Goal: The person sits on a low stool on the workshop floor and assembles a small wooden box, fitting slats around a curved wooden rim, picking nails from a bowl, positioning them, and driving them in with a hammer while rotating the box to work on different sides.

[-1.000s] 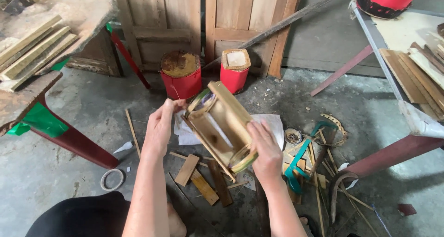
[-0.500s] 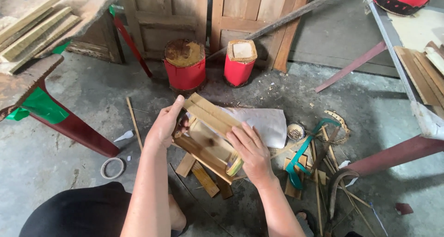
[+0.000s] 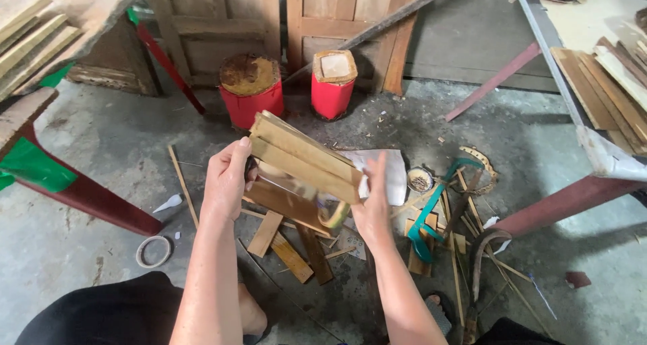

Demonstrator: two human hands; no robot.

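Both hands hold a little bamboo frame [image 3: 303, 173] up over the floor. The left hand [image 3: 228, 180] grips one end tight. The right hand [image 3: 373, 207] presses flat on the other end, maybe pinching it. Two red tins [image 3: 251, 89] stand behind.

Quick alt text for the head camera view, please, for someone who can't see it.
Two bare hands, left hand and right hand, hold a small bamboo slat frame above a concrete floor littered with wood offcuts. Two red stools stand beyond it.
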